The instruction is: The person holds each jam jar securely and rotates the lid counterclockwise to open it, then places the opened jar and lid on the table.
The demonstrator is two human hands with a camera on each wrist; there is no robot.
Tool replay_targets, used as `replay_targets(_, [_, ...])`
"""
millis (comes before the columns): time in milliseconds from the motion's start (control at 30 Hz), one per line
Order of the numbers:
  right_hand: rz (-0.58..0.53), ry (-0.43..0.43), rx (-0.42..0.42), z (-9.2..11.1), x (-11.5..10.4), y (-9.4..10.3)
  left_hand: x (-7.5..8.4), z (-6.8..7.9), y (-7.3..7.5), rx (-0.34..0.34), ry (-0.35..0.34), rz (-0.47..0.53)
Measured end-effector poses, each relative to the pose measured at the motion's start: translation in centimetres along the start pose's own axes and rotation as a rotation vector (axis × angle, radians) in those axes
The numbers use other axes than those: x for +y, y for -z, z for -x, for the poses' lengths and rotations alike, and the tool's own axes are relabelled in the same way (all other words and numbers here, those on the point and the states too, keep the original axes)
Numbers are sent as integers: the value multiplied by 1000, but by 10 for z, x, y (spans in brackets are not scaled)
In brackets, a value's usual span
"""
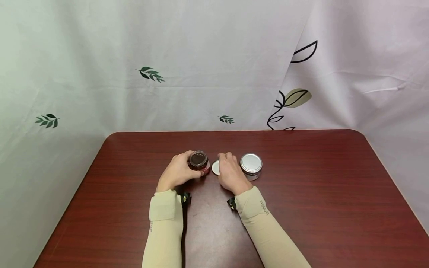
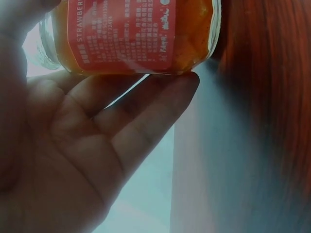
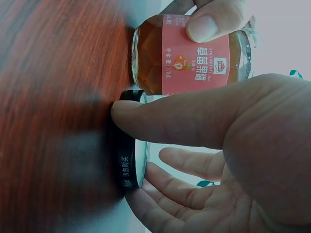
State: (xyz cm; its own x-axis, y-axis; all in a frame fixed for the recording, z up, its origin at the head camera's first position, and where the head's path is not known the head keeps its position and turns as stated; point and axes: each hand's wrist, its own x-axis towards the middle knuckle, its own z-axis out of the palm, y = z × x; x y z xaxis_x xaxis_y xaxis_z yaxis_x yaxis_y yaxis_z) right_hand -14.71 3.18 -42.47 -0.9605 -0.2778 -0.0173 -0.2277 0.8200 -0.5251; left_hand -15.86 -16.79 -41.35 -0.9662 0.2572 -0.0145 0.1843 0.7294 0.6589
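A glass jar of strawberry jam (image 1: pixel 198 160) stands on the table with its mouth uncovered. My left hand (image 1: pixel 177 171) holds it around the side, the thumb across its pink label (image 3: pixel 209 63). Close to the jar's right lies a round black-rimmed lid (image 1: pixel 215 168), its white inner face turned up. My right hand (image 1: pixel 232 174) grips this lid (image 3: pixel 127 158) by its edge, thumb on one side and fingers on the other. In the left wrist view the jar (image 2: pixel 194 36) rests against my fingers, its top and part of its label cut off.
Just right of my right hand stands a clear container with a silver lid (image 1: pixel 251 163). The reddish-brown wooden table (image 1: pixel 318 193) runs back to a pale curtain (image 1: pixel 207 56) with leaf prints, which hangs behind it and along both sides.
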Motion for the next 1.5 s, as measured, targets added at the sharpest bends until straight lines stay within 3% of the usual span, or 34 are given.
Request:
replay_targets(400, [-29, -3, -53, 3, -4, 6, -2, 1, 0, -37, -40, -1])
replay_targets(600, [-39, 25, -51, 4, -6, 10, 1, 3, 3, -41, -18, 32])
replay_targets(900, [-61, 37, -42, 11, -9, 22, 4, 8, 11, 19, -13, 122])
replay_targets(1200, [-64, 70, -8, 17, -12, 34, 14, 12, 23, 105, -33, 88])
replay_targets(1500, [-63, 134, 84, 28, -7, 49, 27, 20, 34, 173, -43, 40])
